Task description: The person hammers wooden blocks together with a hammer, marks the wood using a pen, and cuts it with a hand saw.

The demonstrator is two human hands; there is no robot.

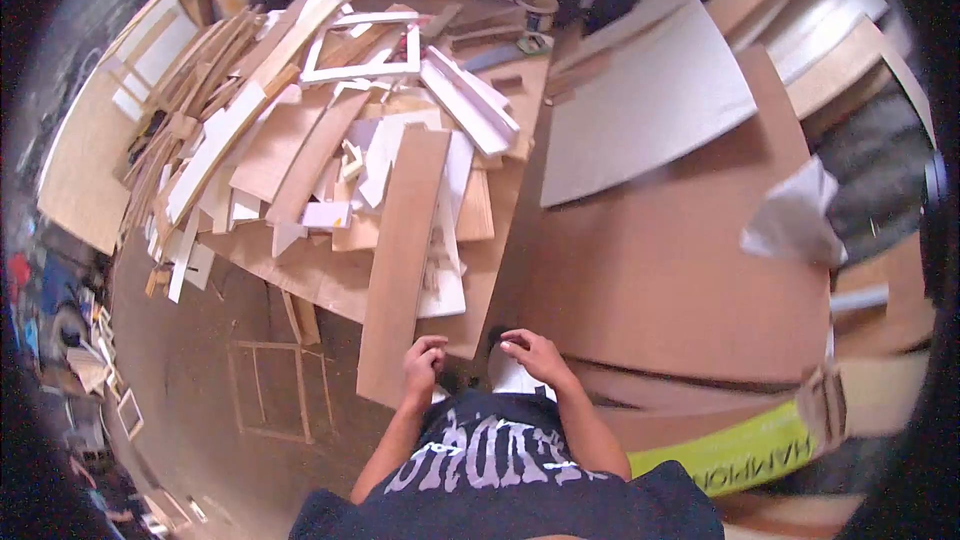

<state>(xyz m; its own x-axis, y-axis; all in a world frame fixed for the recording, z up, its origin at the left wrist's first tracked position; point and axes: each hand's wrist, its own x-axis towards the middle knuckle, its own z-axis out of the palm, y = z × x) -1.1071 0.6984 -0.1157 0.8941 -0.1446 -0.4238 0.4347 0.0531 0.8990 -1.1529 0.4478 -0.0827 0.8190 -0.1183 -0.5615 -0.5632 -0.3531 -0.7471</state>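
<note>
In front of my waist both hands are raised, fingers loosely bent toward each other. My left hand (425,360) is at the right edge of a long brown board (402,240), overlapping its near end in this view, with nothing visible in its fingers. That board lies lengthwise on the pile of wood and its near end juts past the table edge. My right hand (535,355) hangs over the gap just beyond the table corner (462,343), with no object showing in it. A white board (442,292) lies beside the brown one.
Wood offcuts and a white frame (362,72) are heaped on the table. Large brown sheets (680,260) fill the right side, with a pale panel (650,105), crumpled white sheet (797,215) and yellow-green strip (740,452). A thin wooden frame (300,390) is at lower left.
</note>
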